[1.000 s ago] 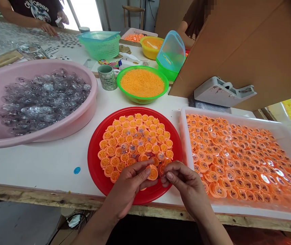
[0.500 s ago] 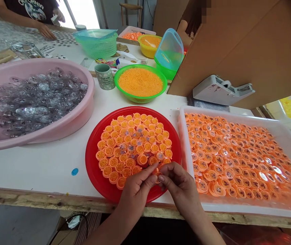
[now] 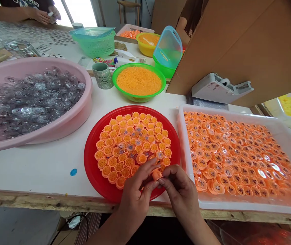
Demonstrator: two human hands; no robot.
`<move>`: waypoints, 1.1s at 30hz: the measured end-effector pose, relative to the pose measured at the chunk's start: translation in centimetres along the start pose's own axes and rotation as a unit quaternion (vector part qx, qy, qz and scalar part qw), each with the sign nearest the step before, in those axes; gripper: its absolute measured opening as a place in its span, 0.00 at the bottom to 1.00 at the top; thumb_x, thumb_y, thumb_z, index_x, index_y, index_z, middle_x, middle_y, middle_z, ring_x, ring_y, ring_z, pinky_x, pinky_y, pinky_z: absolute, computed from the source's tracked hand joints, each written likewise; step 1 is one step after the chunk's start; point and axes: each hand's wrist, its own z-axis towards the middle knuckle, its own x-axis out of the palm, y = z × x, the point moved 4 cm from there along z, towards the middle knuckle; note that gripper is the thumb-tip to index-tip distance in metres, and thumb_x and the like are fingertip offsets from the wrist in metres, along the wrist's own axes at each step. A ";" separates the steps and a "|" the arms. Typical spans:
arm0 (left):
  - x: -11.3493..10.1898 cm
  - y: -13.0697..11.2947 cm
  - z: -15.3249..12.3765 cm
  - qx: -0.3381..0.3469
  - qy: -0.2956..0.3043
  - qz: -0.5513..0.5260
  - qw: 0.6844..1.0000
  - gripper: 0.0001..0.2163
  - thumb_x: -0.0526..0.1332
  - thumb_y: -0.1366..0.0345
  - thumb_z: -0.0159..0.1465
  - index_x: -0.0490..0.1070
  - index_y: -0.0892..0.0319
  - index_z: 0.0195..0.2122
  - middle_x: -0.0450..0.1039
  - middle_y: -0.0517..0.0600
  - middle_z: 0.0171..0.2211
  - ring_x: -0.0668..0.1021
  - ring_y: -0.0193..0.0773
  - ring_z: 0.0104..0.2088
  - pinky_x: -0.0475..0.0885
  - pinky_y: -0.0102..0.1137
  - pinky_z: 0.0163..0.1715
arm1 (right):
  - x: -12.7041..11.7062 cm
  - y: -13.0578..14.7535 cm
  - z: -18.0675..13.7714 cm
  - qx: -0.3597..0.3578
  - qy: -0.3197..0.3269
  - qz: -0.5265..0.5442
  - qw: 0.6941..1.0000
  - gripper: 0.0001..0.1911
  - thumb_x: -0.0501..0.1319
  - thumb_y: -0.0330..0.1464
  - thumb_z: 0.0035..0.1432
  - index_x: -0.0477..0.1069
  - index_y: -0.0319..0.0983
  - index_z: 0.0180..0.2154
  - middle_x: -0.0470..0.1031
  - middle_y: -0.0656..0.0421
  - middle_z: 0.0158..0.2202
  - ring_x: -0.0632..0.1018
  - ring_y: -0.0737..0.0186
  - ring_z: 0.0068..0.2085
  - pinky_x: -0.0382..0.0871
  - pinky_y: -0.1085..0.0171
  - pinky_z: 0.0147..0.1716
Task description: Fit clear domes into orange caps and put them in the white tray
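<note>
My left hand (image 3: pixel 137 195) and my right hand (image 3: pixel 179 189) meet over the near edge of a red plate (image 3: pixel 91 166). Both pinch one small orange cup (image 3: pixel 157 175) between their fingertips. The plate holds several rows of small orange cups filled with orange grains (image 3: pixel 125 146). Just right of my right hand, a white tray (image 3: pixel 237 206) is packed with several lidded orange cups.
A pink basin (image 3: pixel 66 122) of clear plastic lids stands at left. A green bowl of orange grains (image 3: pixel 138 81), a mug (image 3: pixel 102 75), baskets and a yellow bowl sit behind. A cardboard box (image 3: pixel 242 44) and a white device (image 3: pixel 220 89) are at right. Another person's hands (image 3: pixel 43 13) work far left.
Both hands drew slightly nearer to me and tightened together on the orange cup. The view shifted a little to the right.
</note>
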 end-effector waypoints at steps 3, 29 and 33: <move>-0.2 -0.3 0.2 -0.073 0.017 -0.048 0.996 0.13 0.61 0.66 0.64 0.73 0.53 0.51 0.76 0.50 0.51 0.79 0.42 0.48 0.78 0.32 0.47 | 0.0 0.1 0.1 0.014 0.020 0.028 0.999 0.03 0.60 0.30 0.62 0.67 0.43 0.35 0.68 0.63 0.30 0.71 0.66 0.29 0.68 0.67 0.29; 0.4 1.3 1.0 -0.131 -0.065 -0.036 0.989 0.26 0.67 0.52 0.57 0.62 0.46 0.56 0.80 0.47 0.43 0.82 0.45 0.42 0.78 0.35 0.45 | 0.5 3.2 0.8 -0.077 -0.045 -0.080 0.993 0.11 0.58 0.27 0.59 0.70 0.42 0.44 0.71 0.57 0.37 0.73 0.61 0.36 0.68 0.63 0.34; 2.0 0.6 1.6 -0.120 -0.003 0.000 0.993 0.25 0.65 0.51 0.58 0.66 0.49 0.55 0.81 0.49 0.41 0.82 0.45 0.40 0.77 0.34 0.43 | -3.6 1.5 1.0 0.001 -0.043 -0.066 0.997 0.11 0.59 0.32 0.61 0.70 0.42 0.46 0.72 0.60 0.32 0.72 0.64 0.29 0.67 0.65 0.28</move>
